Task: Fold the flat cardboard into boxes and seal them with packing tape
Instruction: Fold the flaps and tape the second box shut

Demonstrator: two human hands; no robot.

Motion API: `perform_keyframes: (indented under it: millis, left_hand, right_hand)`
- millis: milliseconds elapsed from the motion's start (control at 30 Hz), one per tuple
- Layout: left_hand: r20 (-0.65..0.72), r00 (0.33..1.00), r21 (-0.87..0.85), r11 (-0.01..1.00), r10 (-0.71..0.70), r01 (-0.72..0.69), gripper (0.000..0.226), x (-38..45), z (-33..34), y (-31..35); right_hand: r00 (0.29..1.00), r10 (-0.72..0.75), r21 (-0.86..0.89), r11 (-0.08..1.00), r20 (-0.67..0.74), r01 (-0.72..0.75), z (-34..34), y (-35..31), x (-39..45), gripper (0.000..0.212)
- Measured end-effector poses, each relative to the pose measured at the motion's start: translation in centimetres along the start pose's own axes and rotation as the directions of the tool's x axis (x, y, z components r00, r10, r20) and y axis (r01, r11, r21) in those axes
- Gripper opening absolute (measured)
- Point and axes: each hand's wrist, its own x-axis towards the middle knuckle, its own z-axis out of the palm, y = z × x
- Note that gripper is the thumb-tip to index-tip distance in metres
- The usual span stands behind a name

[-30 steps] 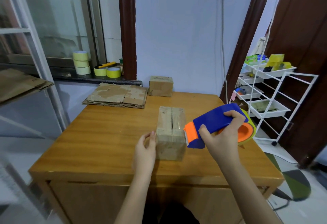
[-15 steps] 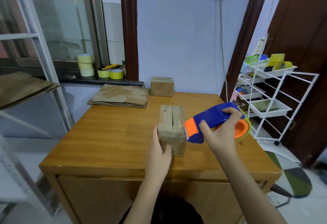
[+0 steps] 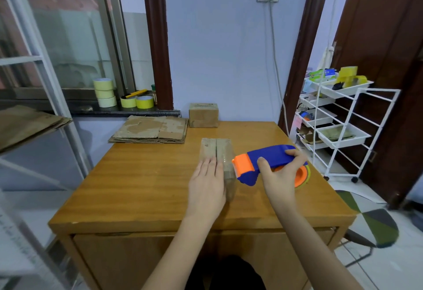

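Head view: left hand (image 3: 207,185) lies flat, fingers straight, on the taped cardboard box (image 3: 218,152) mid-table (image 3: 142,182), right hand (image 3: 280,175) wraps its fingers around the blue-orange tape dispenser (image 3: 265,163) just right of the box

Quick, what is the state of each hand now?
Left hand: open, fingers straight, pressing flat on the box.
Right hand: closed, holding the tape dispenser.

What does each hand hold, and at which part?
Right hand grips the tape dispenser around its blue body. Left hand holds nothing, lying flat on the box.
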Motion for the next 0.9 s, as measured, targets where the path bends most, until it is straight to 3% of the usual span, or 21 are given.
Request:
perform_keyframes:
  millis: [133, 367, 467, 567, 900]
  left_hand:
    - [-0.063, 0.997, 0.006, 0.999, 0.033, -0.032, 0.052, -0.1, 0.2, -0.3]
    - [-0.121, 0.989, 0.080, 0.994, 0.089, -0.080, 0.034, 0.1, 0.9, -0.9]
    - [-0.092, 0.992, 0.071, 0.995, 0.081, -0.075, 0.035, 0.3, 0.8, -0.9]
    - [-0.060, 0.996, 0.066, 0.996, 0.063, -0.059, 0.050, 0.3, 0.5, -0.8]
    - [-0.018, 0.997, 0.059, 0.996, 0.072, -0.071, 0.048, 0.3, 0.1, -0.7]
  right_hand:
    - [0.994, 0.026, 0.056, 0.998, -0.103, -0.021, -0.2, 0.3, -0.2, 0.052]
    - [0.983, 0.099, 0.095, 0.992, -0.156, -0.085, -0.1, 0.3, 0.9, 0.053]
    - [0.969, 0.139, 0.125, 0.985, -0.202, -0.116, -0.3, 0.5, 1.0, 0.052]
    - [0.958, 0.173, 0.144, 0.979, -0.227, -0.143, -0.3, 0.7, 1.4, 0.053]
    - [0.948, 0.178, 0.130, 0.980, -0.264, -0.149, -0.7, 0.6, 1.5, 0.057]
